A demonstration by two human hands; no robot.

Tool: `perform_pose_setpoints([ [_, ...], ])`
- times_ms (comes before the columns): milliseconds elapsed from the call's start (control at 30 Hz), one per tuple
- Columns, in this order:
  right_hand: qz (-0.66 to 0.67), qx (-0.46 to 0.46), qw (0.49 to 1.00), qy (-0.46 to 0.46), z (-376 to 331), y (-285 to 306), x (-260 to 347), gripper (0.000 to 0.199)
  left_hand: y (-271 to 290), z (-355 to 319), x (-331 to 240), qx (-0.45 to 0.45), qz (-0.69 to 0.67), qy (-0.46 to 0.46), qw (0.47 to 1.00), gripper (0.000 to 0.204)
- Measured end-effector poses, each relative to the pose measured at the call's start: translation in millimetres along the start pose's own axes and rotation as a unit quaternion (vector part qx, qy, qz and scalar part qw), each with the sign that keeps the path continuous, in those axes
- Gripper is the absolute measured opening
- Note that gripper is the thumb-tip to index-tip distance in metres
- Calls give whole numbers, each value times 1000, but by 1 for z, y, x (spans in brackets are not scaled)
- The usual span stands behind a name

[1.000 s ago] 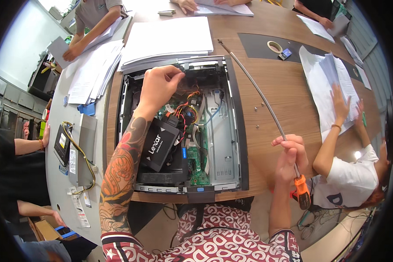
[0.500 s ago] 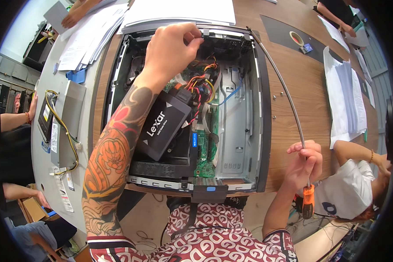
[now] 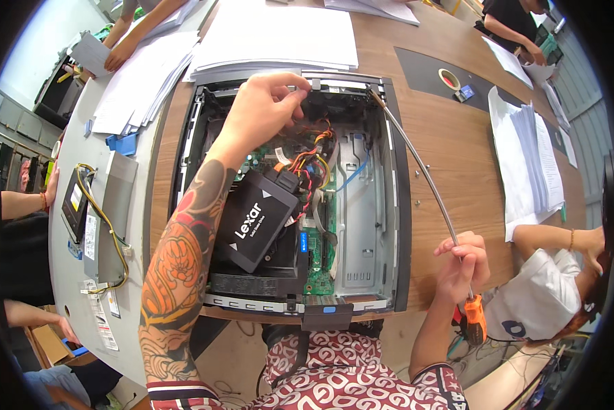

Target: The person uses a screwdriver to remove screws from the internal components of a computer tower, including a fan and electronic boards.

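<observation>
An open desktop computer case [image 3: 404, 205] lies in front of me, its boards and wires exposed. At its far edge my left hand [image 3: 266, 106] is closed in a pinch beside a small grey tab; whatever is between the fingertips is hidden. My right hand [image 3: 463, 268], right of the case, grips the shaft of a long screwdriver [image 3: 423, 171]. Its orange-and-black handle hangs below that hand, and the tip meets the case's far right corner. A black solid state drive [image 3: 256, 220] rests at a slant inside the case, near my left forearm.
Several loose screws [image 3: 417, 202] lie on the wooden table right of the case. Beyond are paper stacks [image 3: 273, 37] and a tape roll [image 3: 449, 78]. A metal power supply [image 3: 112, 212] with cables stands left. Other people sit around the table.
The screwdriver tip has shifted left and nearer, onto the case's far right corner. My left hand keeps its pinch at the far edge. The whole view has shifted, so the case sits lower.
</observation>
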State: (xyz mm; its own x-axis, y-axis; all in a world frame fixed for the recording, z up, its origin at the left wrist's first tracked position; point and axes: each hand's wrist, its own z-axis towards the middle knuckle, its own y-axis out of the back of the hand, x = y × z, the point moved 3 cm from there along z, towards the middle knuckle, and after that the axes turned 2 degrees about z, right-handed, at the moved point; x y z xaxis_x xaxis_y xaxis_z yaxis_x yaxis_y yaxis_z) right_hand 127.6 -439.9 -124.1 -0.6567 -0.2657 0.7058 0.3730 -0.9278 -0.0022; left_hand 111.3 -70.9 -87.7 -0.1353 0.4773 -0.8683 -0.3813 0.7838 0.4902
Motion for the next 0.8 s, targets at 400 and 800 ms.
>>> perform_pose_setpoints([
  [400, 6, -20, 1000, -15, 3, 3, -1, 27, 28, -8, -6, 40, 43, 2, 998, 25],
  [800, 12, 1, 999, -33, 3, 4, -5, 29, 30, -8, -7, -48, 191, -105, 975, 18],
])
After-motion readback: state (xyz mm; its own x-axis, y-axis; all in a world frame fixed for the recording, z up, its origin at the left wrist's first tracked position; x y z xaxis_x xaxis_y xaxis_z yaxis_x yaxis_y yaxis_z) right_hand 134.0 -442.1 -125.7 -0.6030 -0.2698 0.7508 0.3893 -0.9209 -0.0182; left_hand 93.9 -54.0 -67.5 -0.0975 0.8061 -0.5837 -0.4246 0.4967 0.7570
